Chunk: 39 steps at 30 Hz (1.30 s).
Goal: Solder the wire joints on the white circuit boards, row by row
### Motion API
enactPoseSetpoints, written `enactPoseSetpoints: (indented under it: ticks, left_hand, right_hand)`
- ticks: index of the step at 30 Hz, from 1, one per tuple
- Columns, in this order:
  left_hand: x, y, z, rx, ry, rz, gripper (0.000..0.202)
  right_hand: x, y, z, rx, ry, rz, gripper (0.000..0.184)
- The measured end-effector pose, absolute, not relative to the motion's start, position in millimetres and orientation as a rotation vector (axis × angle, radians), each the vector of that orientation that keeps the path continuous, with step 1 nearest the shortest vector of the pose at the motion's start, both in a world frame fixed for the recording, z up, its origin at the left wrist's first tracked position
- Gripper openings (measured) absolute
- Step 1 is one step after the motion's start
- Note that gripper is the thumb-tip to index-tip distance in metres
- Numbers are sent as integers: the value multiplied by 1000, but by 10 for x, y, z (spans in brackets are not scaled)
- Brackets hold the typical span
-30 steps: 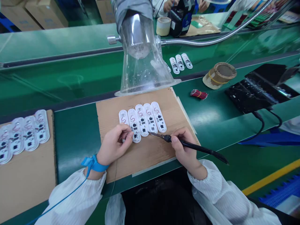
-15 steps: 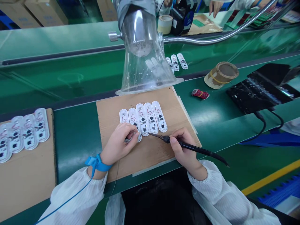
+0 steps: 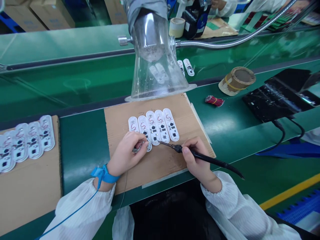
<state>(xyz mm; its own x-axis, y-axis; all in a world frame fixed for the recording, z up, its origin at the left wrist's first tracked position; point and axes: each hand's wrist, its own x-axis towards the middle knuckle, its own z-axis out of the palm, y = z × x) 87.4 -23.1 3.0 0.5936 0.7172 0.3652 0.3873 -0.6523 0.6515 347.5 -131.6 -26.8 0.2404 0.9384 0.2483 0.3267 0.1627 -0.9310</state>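
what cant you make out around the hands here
All in the head view:
The lower end of the board is hidden by the left hand, so what it holds is unclear.
The tip of the iron is too small to show whether it touches the board.
The boards behind the hood are blurred by its plastic.
The co-worker's hand is cut off by the top edge.

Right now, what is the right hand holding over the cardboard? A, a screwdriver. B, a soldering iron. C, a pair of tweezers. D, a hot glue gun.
B: the right hand holds a black-handled soldering iron like a pen, its narrow metal tip pointing toward the row of white circuit boards.
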Motion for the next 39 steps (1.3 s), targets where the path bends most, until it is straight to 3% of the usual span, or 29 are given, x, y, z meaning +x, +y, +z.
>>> enactPoseSetpoints:
  ticks: [30, 39]
  left_hand:
    - [831, -257, 57, 2356, 900, 817, 12]
    - [501, -329, 76, 2125, 1053, 834, 14]
  right_hand:
    - [3503, -1324, -235, -1358, -1436, 759, 10]
    - [3333, -1334, -181, -1293, -1340, 723, 8]
